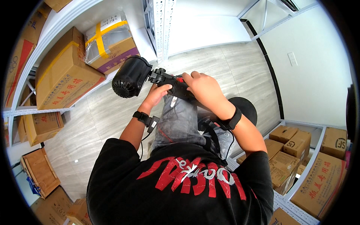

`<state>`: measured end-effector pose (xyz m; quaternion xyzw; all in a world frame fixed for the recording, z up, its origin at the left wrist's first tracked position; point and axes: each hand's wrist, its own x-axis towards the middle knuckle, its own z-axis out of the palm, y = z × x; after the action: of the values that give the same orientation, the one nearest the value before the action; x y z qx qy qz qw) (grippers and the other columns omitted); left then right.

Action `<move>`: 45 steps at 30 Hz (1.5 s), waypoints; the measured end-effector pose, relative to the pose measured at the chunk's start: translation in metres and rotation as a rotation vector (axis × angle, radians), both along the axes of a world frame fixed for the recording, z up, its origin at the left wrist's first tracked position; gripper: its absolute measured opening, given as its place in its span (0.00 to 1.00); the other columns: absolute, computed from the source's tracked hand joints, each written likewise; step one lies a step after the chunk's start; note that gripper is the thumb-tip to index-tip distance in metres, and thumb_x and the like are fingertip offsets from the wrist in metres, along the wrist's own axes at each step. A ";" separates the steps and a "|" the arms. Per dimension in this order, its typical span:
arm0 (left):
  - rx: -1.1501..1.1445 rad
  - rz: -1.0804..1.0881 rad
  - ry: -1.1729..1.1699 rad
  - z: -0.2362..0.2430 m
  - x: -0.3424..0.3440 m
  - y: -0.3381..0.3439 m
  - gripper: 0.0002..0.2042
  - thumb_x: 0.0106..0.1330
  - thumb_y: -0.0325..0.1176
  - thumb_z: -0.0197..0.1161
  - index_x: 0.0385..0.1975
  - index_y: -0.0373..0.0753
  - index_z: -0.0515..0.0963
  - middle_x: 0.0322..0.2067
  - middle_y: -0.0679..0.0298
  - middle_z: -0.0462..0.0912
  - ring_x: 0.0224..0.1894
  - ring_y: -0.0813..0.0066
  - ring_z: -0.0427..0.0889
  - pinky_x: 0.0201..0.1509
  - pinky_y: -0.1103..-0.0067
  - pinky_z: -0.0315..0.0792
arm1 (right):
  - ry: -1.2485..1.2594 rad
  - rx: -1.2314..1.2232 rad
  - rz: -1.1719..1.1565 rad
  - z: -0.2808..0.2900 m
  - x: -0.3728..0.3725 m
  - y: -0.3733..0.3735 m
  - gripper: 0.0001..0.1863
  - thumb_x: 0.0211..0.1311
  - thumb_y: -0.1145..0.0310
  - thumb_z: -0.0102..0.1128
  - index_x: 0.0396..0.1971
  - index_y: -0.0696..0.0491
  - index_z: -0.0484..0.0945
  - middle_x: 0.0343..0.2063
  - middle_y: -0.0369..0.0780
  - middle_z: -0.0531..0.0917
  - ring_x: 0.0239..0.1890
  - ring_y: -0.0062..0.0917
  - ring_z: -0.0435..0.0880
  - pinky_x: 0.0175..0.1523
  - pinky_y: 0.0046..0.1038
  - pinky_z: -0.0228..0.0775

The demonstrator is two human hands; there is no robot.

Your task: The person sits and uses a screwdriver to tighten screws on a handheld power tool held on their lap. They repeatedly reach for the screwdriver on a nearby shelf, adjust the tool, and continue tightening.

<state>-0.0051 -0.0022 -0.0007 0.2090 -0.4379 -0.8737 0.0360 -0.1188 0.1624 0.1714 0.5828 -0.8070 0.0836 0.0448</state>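
Note:
A black device with a vented cylindrical head (129, 78) lies across my lap. A hinged joint (159, 76) links that head to a long, flat black body (180, 91). My left hand (154, 96) is closed around the body from below, its thumb lying along the top near the joint. My right hand (207, 89) bends over the other part of the body, its curled fingers pressed near a small red spot (180, 80). What those fingertips pinch, if anything, is hidden. Beyond my right forearm shows a round black disc (245, 108); whether it joins the device cannot be seen.
Cardboard boxes (62, 77) and a yellow-taped box (107, 41) fill white metal shelving (160, 33) on the left. More cartons (287, 159) sit on a rack at the lower right. Wired black straps (141, 117) circle both wrists. Grey floor (225, 71) lies around my legs.

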 end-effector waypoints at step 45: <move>0.086 0.091 0.126 -0.019 0.000 0.007 0.24 0.60 0.23 0.61 0.58 0.34 0.70 0.51 0.60 0.78 0.54 0.70 0.77 0.59 0.73 0.71 | -0.448 -0.915 -0.535 0.146 -0.208 0.026 0.11 0.59 0.72 0.62 0.42 0.56 0.82 0.20 0.31 0.75 0.22 0.13 0.73 0.29 0.18 0.65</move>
<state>-0.0048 0.0050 -0.0201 0.1746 -0.3869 -0.9005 0.0943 -0.3271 0.1889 0.3169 0.2479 -0.7979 0.5313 0.1399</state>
